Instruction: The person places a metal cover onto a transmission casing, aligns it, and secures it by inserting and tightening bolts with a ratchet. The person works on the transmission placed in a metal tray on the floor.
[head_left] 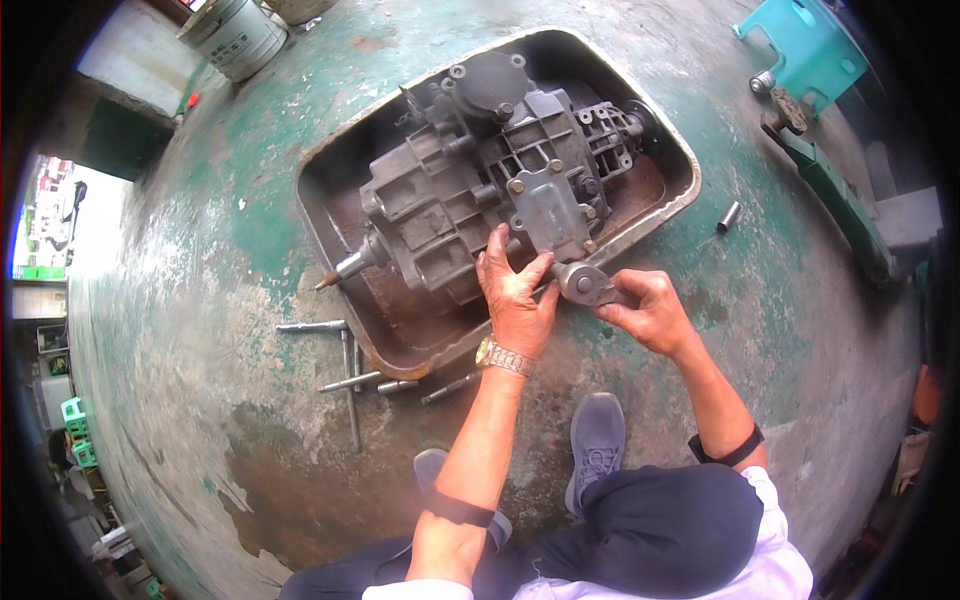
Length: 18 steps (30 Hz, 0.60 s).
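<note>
A large grey metal gearbox [430, 215] lies tilted in a deep, worn metal tray [315, 200]. A flat cover plate [550, 205] with several bolts faces up on its near right part. My left hand [515, 300], with a metal-band watch at the wrist, reaches to the gearbox beside this plate. Its fingers are spread, and the ones on the right touch or nearly touch a round-headed grey ratchet wrench [583, 284]. My right hand [650, 310] is closed on the wrench's handle over the tray's near right edge. The wrench's working end is hidden.
Sliding T-bar wrenches [350, 385] and other steel tools lie left of my feet, near the tray. A steel socket [729, 217] rests on the floor to the right. A turquoise stool [805, 50], a green metal stand [830, 200] and a bucket [235, 40] stand farther off.
</note>
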Available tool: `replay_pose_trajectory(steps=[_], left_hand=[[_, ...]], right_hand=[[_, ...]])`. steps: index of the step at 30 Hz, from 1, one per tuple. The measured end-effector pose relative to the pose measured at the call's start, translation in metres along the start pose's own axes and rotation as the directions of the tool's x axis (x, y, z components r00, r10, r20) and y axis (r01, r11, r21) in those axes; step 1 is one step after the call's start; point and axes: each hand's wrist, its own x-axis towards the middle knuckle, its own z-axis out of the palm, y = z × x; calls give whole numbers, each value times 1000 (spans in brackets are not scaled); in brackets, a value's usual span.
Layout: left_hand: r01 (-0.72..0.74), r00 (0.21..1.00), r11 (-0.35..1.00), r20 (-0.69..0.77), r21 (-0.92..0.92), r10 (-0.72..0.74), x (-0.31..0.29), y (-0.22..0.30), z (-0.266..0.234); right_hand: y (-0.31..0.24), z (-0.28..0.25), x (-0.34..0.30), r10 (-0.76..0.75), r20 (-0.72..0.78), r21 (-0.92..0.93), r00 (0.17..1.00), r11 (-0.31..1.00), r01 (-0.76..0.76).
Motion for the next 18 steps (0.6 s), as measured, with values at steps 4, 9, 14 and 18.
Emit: replay_pose_trajectory(steps=[4, 9, 14, 18], left_hand=[[4, 1000, 1000, 6, 15, -4, 0, 1, 0], [1, 1000, 1000, -15, 23, -1, 0, 2, 1], [-29, 999, 999, -26, 27, 30, -1, -1, 1], [-39, 999, 999, 2, 1, 39, -1, -3, 1]], right_hand=[[4, -3, 10, -80, 38, -99, 996, 992, 83], [9, -12, 21, -113, 97, -203, 989, 970, 131], [17, -20, 35, -220, 139, -189, 965, 951, 244], [25, -20, 33, -181, 139, -287, 974, 934, 214]])
